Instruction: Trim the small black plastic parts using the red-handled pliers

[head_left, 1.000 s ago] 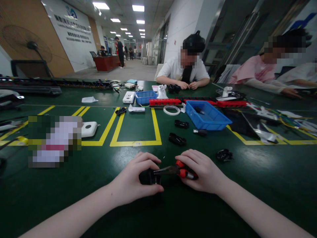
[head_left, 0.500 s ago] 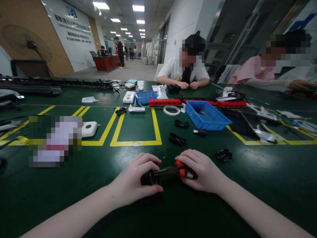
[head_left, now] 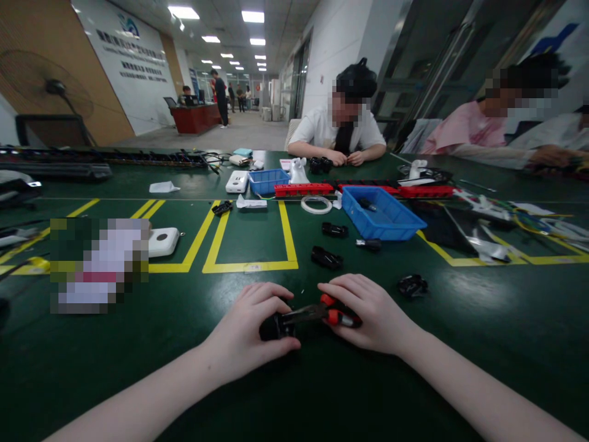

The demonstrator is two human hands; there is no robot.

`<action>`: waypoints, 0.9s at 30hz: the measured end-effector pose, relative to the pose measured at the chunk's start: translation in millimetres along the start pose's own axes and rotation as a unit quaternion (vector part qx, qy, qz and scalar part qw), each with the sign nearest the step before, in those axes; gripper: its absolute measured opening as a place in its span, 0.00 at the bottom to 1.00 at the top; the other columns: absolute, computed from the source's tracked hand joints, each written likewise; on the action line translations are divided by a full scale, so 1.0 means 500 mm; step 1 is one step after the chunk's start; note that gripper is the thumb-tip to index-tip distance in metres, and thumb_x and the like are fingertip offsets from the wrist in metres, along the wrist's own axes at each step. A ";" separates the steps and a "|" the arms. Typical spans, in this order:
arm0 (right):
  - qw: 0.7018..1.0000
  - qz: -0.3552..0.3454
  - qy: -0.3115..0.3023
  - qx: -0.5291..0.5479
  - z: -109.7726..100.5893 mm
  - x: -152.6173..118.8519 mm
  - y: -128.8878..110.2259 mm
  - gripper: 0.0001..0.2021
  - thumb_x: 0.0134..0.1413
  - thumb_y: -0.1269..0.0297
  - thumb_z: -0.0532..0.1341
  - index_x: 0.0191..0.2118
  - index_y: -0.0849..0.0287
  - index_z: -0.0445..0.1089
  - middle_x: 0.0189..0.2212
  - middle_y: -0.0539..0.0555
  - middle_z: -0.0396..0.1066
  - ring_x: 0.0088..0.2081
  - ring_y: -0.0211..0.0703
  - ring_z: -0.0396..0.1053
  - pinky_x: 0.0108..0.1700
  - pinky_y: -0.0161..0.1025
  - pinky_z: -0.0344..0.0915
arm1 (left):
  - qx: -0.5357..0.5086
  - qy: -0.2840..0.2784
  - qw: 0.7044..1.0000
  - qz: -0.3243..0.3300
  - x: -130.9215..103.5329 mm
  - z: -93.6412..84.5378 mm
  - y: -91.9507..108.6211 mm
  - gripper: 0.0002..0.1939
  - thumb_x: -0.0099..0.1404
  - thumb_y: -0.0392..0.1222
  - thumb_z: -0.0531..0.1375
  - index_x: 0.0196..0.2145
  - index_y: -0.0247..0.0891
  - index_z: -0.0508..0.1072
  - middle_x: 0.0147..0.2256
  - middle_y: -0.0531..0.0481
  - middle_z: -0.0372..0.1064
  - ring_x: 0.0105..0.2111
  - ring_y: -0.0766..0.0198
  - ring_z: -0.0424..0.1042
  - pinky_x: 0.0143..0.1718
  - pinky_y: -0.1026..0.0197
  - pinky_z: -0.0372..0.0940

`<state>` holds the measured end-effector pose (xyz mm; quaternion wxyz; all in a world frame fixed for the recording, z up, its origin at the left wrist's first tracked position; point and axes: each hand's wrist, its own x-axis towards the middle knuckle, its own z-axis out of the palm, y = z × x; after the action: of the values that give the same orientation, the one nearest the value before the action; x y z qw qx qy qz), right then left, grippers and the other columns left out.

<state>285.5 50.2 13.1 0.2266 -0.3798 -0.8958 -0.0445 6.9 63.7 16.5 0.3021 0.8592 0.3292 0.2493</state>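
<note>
Thumb and fingers of my left hand (head_left: 253, 325) close round a small black plastic part (head_left: 272, 328), partly hidden by the hand. My right hand (head_left: 368, 316) grips pliers with red-and-black handles (head_left: 339, 317). The metal jaws (head_left: 304, 314) reach left to the black part and touch or overlap its near side; whether they pinch it I cannot make out. Beyond my hands lie two more black plastic parts, one nearer (head_left: 326, 257) and one farther (head_left: 335, 229). Another black part (head_left: 413, 285) rests to the right of my right hand.
A blue tray (head_left: 391, 230) stands past the black parts, a screwdriver-like piece (head_left: 368, 244) beside it. Farther back are a smaller blue bin (head_left: 269, 191), red strips (head_left: 304, 190) and a white ring (head_left: 316, 212). A white device (head_left: 164, 242) lies left. Co-workers sit opposite.
The pliers' jaws have tilted slightly and their handles sit a little farther left, along with my right hand. Both hands keep their holds. The whole view has shifted slightly.
</note>
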 end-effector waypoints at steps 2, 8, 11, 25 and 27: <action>1.000 -0.003 0.009 -0.010 0.002 0.000 0.001 0.24 0.55 0.63 0.62 0.57 0.60 0.67 0.45 0.61 0.74 0.46 0.52 0.72 0.46 0.50 0.70 | 0.026 0.014 1.000 0.005 0.000 0.000 0.002 0.11 0.61 0.44 0.68 0.41 0.42 0.74 0.52 0.46 0.71 0.55 0.50 0.68 0.62 0.37 0.56; 0.999 -0.015 0.027 -0.033 0.002 0.001 0.002 0.23 0.55 0.63 0.64 0.57 0.62 0.67 0.46 0.62 0.74 0.47 0.53 0.72 0.47 0.52 0.71 | 0.057 0.040 0.997 -0.014 0.004 -0.001 -0.002 0.11 0.60 0.45 0.68 0.39 0.42 0.73 0.50 0.49 0.72 0.55 0.53 0.69 0.68 0.35 0.42; 0.999 -0.016 0.030 -0.036 0.001 0.001 0.002 0.23 0.55 0.63 0.64 0.56 0.62 0.67 0.46 0.62 0.74 0.47 0.53 0.72 0.48 0.53 0.71 | 0.069 0.061 0.995 -0.029 0.005 -0.006 -0.007 0.09 0.61 0.43 0.67 0.38 0.41 0.73 0.49 0.49 0.71 0.55 0.53 0.68 0.67 0.35 0.42; 0.998 0.064 -0.004 -0.019 0.002 0.004 0.005 0.24 0.60 0.53 0.62 0.57 0.62 0.69 0.47 0.63 0.75 0.48 0.54 0.72 0.49 0.52 0.69 | 0.070 0.074 0.992 -0.072 0.005 0.003 -0.030 0.08 0.64 0.43 0.64 0.41 0.42 0.74 0.52 0.47 0.69 0.54 0.50 0.67 0.56 0.40 0.64; 0.996 0.089 -0.007 -0.020 0.002 0.005 0.004 0.22 0.61 0.53 0.61 0.56 0.62 0.70 0.47 0.63 0.75 0.48 0.54 0.72 0.49 0.52 0.68 | 0.062 0.071 0.992 -0.083 0.004 0.002 -0.029 0.07 0.65 0.43 0.63 0.41 0.42 0.75 0.52 0.47 0.69 0.55 0.50 0.67 0.56 0.40 0.63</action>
<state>285.0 53.6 13.1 0.2159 -0.4627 -0.8589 -0.0395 2.8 73.7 6.5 0.2440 0.8262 0.4346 0.2626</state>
